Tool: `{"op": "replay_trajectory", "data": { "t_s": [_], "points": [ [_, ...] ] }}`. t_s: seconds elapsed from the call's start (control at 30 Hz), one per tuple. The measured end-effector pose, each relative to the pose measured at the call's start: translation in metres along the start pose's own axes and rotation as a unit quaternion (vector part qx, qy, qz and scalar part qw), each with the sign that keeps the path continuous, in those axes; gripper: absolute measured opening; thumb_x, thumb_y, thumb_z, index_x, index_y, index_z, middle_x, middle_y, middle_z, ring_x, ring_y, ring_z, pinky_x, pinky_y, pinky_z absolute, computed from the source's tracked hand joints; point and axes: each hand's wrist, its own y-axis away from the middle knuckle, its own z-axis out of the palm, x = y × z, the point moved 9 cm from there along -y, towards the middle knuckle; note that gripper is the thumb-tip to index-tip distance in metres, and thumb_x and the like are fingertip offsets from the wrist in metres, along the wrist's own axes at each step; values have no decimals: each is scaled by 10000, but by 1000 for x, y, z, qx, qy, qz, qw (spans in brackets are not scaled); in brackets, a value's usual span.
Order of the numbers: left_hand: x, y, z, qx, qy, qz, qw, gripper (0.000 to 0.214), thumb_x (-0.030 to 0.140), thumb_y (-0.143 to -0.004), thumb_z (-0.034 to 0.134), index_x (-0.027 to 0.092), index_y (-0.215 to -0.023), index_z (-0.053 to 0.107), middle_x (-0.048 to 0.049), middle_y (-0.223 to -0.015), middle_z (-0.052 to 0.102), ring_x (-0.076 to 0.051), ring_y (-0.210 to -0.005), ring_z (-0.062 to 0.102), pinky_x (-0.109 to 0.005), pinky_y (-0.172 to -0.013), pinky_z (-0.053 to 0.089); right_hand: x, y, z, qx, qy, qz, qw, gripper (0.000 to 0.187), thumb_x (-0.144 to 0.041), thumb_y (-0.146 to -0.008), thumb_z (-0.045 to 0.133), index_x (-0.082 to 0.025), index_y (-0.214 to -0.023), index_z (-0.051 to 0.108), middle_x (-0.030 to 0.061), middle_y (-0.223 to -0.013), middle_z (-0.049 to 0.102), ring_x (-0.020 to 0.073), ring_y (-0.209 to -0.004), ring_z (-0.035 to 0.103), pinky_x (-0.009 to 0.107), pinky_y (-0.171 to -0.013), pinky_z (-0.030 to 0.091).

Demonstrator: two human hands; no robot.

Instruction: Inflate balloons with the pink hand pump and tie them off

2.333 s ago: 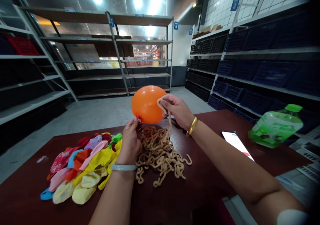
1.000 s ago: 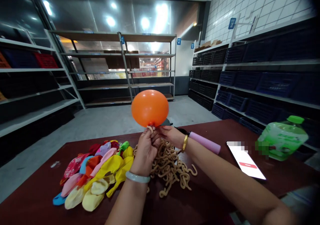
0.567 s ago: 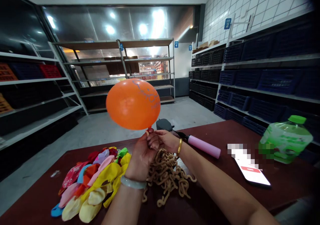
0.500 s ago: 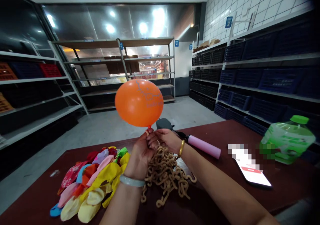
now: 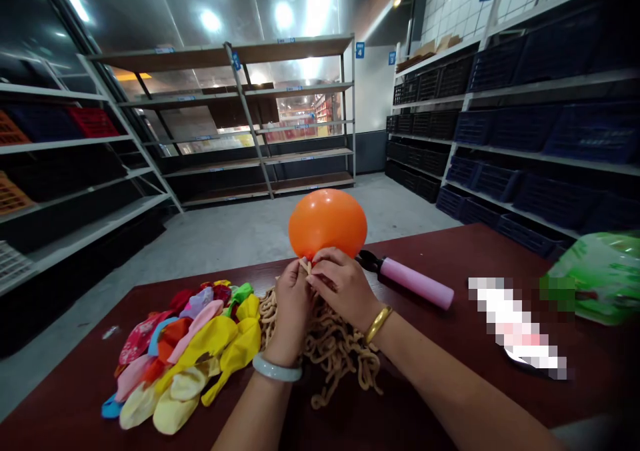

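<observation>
An inflated orange balloon (image 5: 327,221) sits just beyond my fingertips, its neck end toward me. My left hand (image 5: 293,301) is closed in a pinch at the neck, with a short piece of tan cord (image 5: 306,266) showing between the fingers. From the other side, my right hand (image 5: 343,281) pinches the same cord; the neck itself is mostly hidden. Beneath both hands lies a heap of curly tan cords (image 5: 343,351). Left of it is a pile of flat, uninflated balloons (image 5: 200,347) in yellow, pink, red, blue and other colours.
A pink hand pump (image 5: 417,283) with a black end lies beyond my right hand. Farther right are a blurred-out phone (image 5: 520,331) and a green-capped or green-labelled container (image 5: 595,277) on the dark red table (image 5: 65,384). Shelves with crates (image 5: 510,131) line the room.
The orange balloon has come lower and to the right, tipping away from me. My right hand has moved over to its neck, and the view has tilted down slightly.
</observation>
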Motion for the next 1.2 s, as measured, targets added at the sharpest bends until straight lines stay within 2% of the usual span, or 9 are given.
{"op": "replay_trajectory", "data": {
  "t_s": [0.23,0.37,0.5,0.6,0.7,0.8,0.93,1.07,1.2],
  "points": [
    [15,7,-5,7,-90,67,994,164,322,-828,608,189,-877,693,-37,-813,672,-168,-741,567,-236,-691,418,-10,-3,2,-35,-67,-23,997,146,-211,-946,453,-202,-937,599,70,-984,636,179,-973,582,345,-909,458],
    [31,11,-5,25,-161,116,980,126,258,-841,588,201,-815,697,-38,-776,665,-167,-713,553,-225,-663,379,3,-4,-3,10,-93,24,995,21,-210,-889,565,-205,-898,583,49,-901,646,169,-853,601,320,-811,482],
    [39,16,-3,31,-163,130,978,93,201,-805,617,205,-748,690,-25,-711,639,-162,-663,521,-218,-620,346,12,-6,-5,27,-94,50,994,60,-261,-844,647,-210,-853,617,41,-871,636,176,-840,601,317,-789,488],
    [37,18,3,17,-131,104,986,124,244,-803,626,189,-699,666,-19,-686,614,-151,-657,502,-213,-612,351,11,-7,-12,44,-94,29,994,97,-305,-853,645,-209,-866,646,50,-884,631,182,-864,599,319,-799,490],
    [22,18,13,-30,-7,9,999,206,366,-810,632,178,-725,640,6,-619,553,-116,-564,455,-206,-548,343,5,-6,-12,23,-107,-16,994,104,-284,-898,584,-226,-912,669,46,-906,654,178,-908,606,323,-844,488],
    [10,20,19,-41,118,-80,989,278,448,-780,661,174,-785,615,52,-543,468,-68,-445,343,-189,-462,274,1,-5,-9,-17,-82,-46,995,226,-226,-950,466,-254,-988,687,47,-1006,664,173,-987,604,337,-907,475],
    [10,20,20,-37,141,-94,985,308,444,-728,715,158,-798,624,45,-571,501,-57,-452,358,-182,-456,280,-3,-5,-8,-36,-69,-62,995,231,-211,-943,478,-264,-1017,690,47,-1045,652,164,-988,605,328,-901,482],
    [16,17,16,-35,74,-49,995,242,401,-754,683,162,-781,663,-9,-668,594,-120,-618,511,-215,-584,396,-1,-8,-11,-20,-102,-29,994,134,-238,-910,558,-238,-912,692,45,-938,646,163,-906,616,317,-848,494],
    [34,17,6,-10,-98,59,993,130,296,-788,635,184,-737,677,-25,-701,622,-156,-687,523,-232,-644,386,1,-11,-8,-26,-118,6,993,68,-214,-868,618,-215,-823,669,32,-871,635,157,-851,607,299,-810,481]
  ]
}}
